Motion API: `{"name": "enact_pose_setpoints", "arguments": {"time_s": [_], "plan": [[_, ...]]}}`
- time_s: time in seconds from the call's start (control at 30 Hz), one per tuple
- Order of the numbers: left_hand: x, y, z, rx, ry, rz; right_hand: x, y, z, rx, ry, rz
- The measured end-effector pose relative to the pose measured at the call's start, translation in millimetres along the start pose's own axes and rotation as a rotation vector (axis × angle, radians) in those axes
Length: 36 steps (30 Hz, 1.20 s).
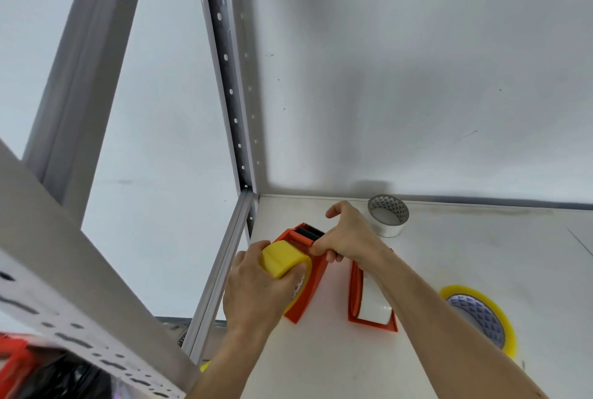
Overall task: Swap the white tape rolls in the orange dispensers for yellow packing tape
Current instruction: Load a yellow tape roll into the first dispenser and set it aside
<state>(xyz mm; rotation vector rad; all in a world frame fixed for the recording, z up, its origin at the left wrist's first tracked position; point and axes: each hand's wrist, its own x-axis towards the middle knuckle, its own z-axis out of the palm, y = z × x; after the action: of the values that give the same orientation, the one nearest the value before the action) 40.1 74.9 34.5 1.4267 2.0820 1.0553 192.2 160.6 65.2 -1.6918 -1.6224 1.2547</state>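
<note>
Orange dispenser [316, 273] under my left hand [256, 289]: hard plastic, matt, smooth. Yellow pad [282, 259] on it: looks foam-like, dull. Toothed blade [309, 231]: dark, material unclear. Second dispenser [356, 299]: same orange plastic; white tape roll [375, 308] in it glossy. Yellow tape roll [481, 318]: translucent, shiny film, printed cardboard-like core. Loose white roll [388, 215]: slight sheen. Shelf board [449, 254]: matt white, scuffed. Upright [224, 77]: painted metal, perforated, smooth.

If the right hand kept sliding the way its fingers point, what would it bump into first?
The right hand points left, its fingertips already at the orange dispenser holding the yellow tape roll. It would likely press into that dispenser near the serrated blade, though depth is hard to judge.
</note>
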Motion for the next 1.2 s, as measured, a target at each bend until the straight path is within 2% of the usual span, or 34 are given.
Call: {"name": "enact_pose_setpoints", "arguments": {"time_s": [0.2, 0.6, 0.9, 1.0, 1.2], "plan": [[-5.2, 6.5, -3.9, 0.054, -0.004, 0.037, 5.2, -6.3, -9.1, 0.015, -0.021, 0.029], [-10.1, 18.3, -6.6, 0.156, -0.025, 0.073, 8.6, -6.1, -6.0, 0.094, 0.253, -0.014], [-8.9, 14.4, -4.9, 0.0, -0.155, -0.006, 18.4, -3.8, -17.6, 0.201, 0.404, 0.002], [-7.0, 13.3, -6.7, -0.039, -0.153, -0.019, 19.4, 1.4, -12.3, 0.226, 0.353, 0.008], [-6.8, 13.2, -10.6, -0.157, -0.032, 0.015, 26.9, -5.0, -13.9, 0.236, 0.007, 0.034]]}}
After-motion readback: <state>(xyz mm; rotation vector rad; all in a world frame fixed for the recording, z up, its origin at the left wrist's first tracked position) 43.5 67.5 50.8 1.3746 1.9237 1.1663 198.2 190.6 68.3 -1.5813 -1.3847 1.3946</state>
